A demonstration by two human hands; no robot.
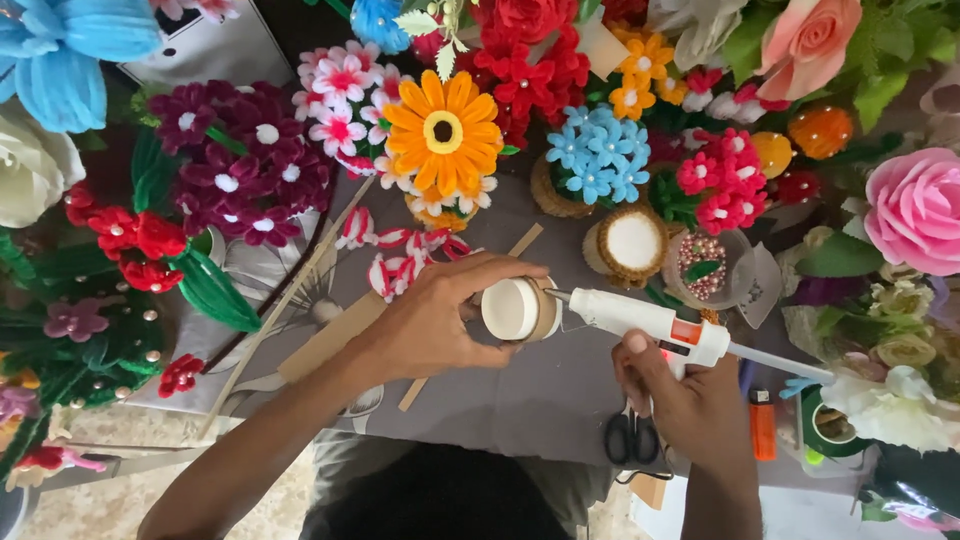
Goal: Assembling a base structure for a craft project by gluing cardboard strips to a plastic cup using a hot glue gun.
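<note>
Left hand (430, 325) grips a small white round pot (515, 310); right hand (685, 400) clutches a glue gun (650, 322), nozzle touching its rim

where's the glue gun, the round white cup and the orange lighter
glue gun (640, 318), head view, on its white barrel
round white cup (510, 309), head view, on its open white face
orange lighter (763, 428), head view, on the middle of its body
</note>
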